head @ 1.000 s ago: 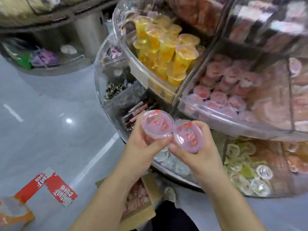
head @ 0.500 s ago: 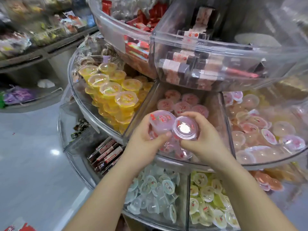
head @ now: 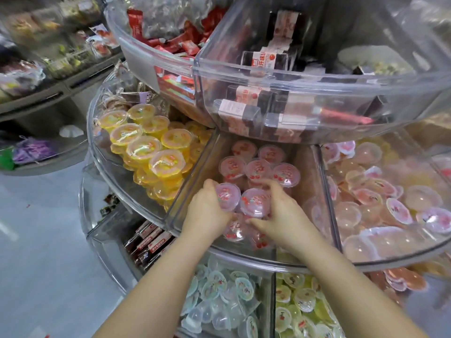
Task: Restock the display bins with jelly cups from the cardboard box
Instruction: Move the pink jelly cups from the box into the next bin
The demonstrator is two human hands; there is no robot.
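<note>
My left hand [head: 207, 211] grips a pink jelly cup [head: 228, 196] and my right hand [head: 280, 215] grips a second pink jelly cup [head: 256, 202]. Both cups are side by side, lids up, low inside the clear middle bin [head: 192, 191] of the round display. Several more pink cherry-printed cups [head: 258, 167] stand in rows behind them, and a few lie underneath near the bin's front wall. The cardboard box is out of view.
A bin of yellow jelly cups [head: 146, 147] is to the left, a bin of pale pink cups [head: 380, 198] to the right. The upper clear tier [head: 305, 76] overhangs the middle bin. Below are bins of clear cups [head: 219, 296] and green cups [head: 302, 303]. Grey floor lies left.
Both hands have carried the two pink cups up from below the display and lowered them into the middle bin, among the other pink cups.
</note>
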